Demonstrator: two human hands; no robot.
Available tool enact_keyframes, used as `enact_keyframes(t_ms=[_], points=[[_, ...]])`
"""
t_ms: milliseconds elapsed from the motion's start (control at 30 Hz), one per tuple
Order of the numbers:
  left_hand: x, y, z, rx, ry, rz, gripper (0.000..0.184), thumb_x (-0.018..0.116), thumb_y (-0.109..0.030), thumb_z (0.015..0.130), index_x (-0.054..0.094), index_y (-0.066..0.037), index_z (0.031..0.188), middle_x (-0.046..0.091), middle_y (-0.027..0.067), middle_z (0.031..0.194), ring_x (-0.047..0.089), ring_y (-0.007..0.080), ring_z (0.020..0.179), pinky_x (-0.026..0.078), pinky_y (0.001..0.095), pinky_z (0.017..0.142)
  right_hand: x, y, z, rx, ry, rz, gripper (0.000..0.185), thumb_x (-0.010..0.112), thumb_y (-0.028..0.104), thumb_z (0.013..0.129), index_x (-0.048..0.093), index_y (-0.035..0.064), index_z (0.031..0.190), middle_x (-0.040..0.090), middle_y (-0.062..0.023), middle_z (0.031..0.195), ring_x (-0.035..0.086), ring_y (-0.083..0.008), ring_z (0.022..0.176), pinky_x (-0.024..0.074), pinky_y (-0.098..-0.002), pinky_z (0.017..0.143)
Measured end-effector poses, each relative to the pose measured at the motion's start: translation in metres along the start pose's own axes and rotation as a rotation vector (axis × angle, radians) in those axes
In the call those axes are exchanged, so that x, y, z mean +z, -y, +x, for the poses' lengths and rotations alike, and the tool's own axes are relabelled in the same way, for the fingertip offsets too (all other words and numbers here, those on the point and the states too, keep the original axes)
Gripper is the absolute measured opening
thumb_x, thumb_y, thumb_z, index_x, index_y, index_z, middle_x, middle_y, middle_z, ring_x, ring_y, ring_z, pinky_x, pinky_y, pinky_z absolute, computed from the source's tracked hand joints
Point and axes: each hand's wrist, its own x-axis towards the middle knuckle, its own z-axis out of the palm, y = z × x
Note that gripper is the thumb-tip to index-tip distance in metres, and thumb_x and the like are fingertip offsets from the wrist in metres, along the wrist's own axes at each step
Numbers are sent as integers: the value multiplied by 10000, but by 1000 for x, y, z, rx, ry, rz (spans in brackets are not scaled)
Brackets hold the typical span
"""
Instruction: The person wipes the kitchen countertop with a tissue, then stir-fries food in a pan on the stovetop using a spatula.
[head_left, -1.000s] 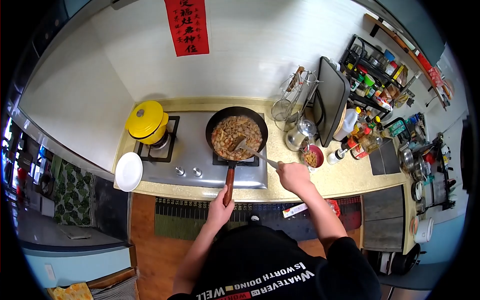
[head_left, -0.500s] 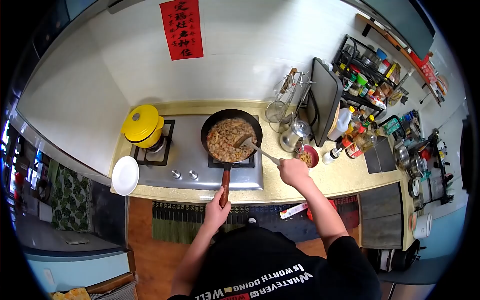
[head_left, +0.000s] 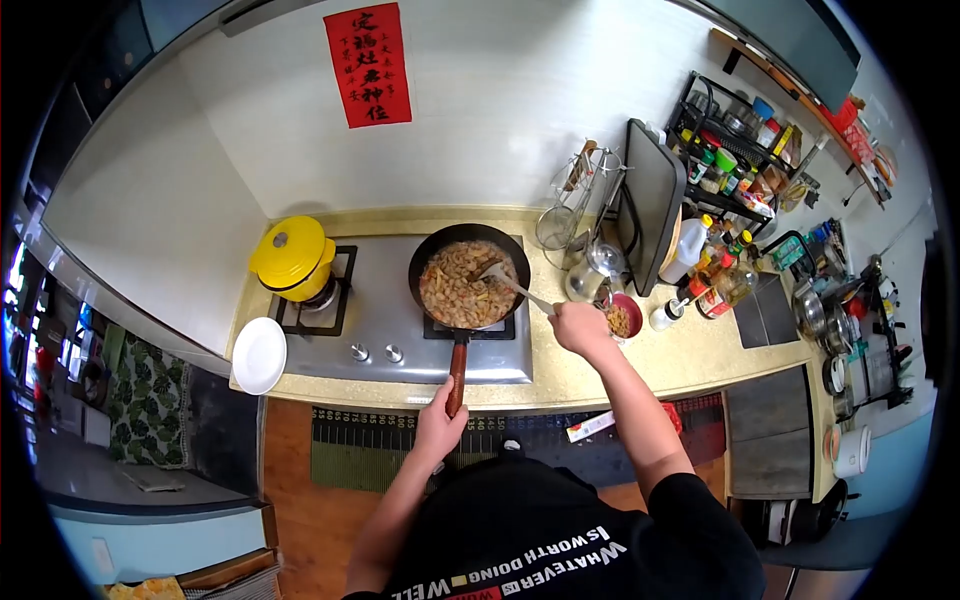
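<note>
A dark frying pan (head_left: 418,250) rests on the right burner, filled with browned, sauced pieces of food (head_left: 458,285) that look like sliced meat. My left hand (head_left: 440,424) is wrapped round the pan's reddish-brown wooden handle (head_left: 459,372). In my right hand (head_left: 581,329) is the handle of a spatula (head_left: 530,295); its head lies among the food, partly buried. Just beyond my right hand sits a red bowl (head_left: 632,312) with small light brown bits in it.
A yellow lidded pot (head_left: 294,258) stands on the left burner, with a white plate (head_left: 259,356) at the counter's left edge. To the right are a metal pitcher (head_left: 584,278), a utensil rack (head_left: 590,180), an upright dark board (head_left: 655,205) and several sauce bottles (head_left: 722,275).
The spatula head has shifted slightly up within the food, and my right hand has moved a little with it. My left hand keeps its hold. The whole view has shifted slightly.
</note>
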Motion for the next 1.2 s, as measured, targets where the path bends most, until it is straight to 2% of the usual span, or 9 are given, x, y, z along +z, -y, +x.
enact_keyframes(t_ms=[33,200,300,433,567,800,867,1100,1200], points=[[0,-1,0,28,-29,12,645,673,-187,916,490,-47,1519,716,211,878,720,303,739,571,373,721,-8,3,-4,10,-1,4,338,584,336,1001,751,56,1089,751,-229,1040,725,-417,988,570,-521,865],[1,-1,-1,53,-55,21,642,675,-183,914,495,-42,1513,717,217,885,724,314,751,572,379,726,8,27,20,-36,-61,51,339,569,329,999,747,56,1096,754,-226,1034,726,-409,1005,572,-503,892],[1,-3,-1,42,-46,14,640,680,-178,913,498,-41,1510,721,219,897,729,317,767,573,378,734,25,43,26,-66,-4,24,300,572,301,990,748,70,1068,758,-212,1018,728,-401,982,573,-495,875],[-5,-16,-3,-15,-17,22,636,690,-162,910,502,-38,1505,726,225,916,736,322,791,575,376,744,1,33,-10,-43,-51,49,285,573,285,984,743,76,1078,757,-199,986,725,-399,962,567,-497,861],[-1,-15,-4,24,-53,7,621,692,-144,911,509,-29,1493,720,235,908,735,330,789,574,380,734,32,21,1,-60,5,35,301,569,306,990,739,78,1088,755,-207,968,726,-407,945,567,-515,853],[3,-12,-2,58,-91,34,598,682,-128,914,516,-12,1477,704,251,876,730,380,796,576,415,725,20,16,-26,-50,-42,48,278,583,305,989,732,85,1073,752,-207,941,728,-411,924,567,-525,825],[6,-13,-4,58,-101,46,592,678,-124,916,518,-10,1474,700,256,866,729,391,798,576,426,726,39,7,-21,-69,-64,52,267,581,297,993,729,89,1072,746,-208,908,725,-414,895,564,-531,803],[15,-10,-6,67,-177,78,575,677,-133,928,529,-20,1472,702,264,894,726,404,805,580,449,737,35,-17,-63,-103,-208,97,237,613,313,996,711,105,1052,713,-203,799,704,-425,780,549,-551,706],[14,-9,-7,65,-180,91,576,679,-136,929,530,-26,1474,704,260,906,725,405,808,581,450,742,56,-28,-70,-74,-211,204,231,629,317,987,719,121,1069,706,-215,801,699,-435,800,537,-558,709]])
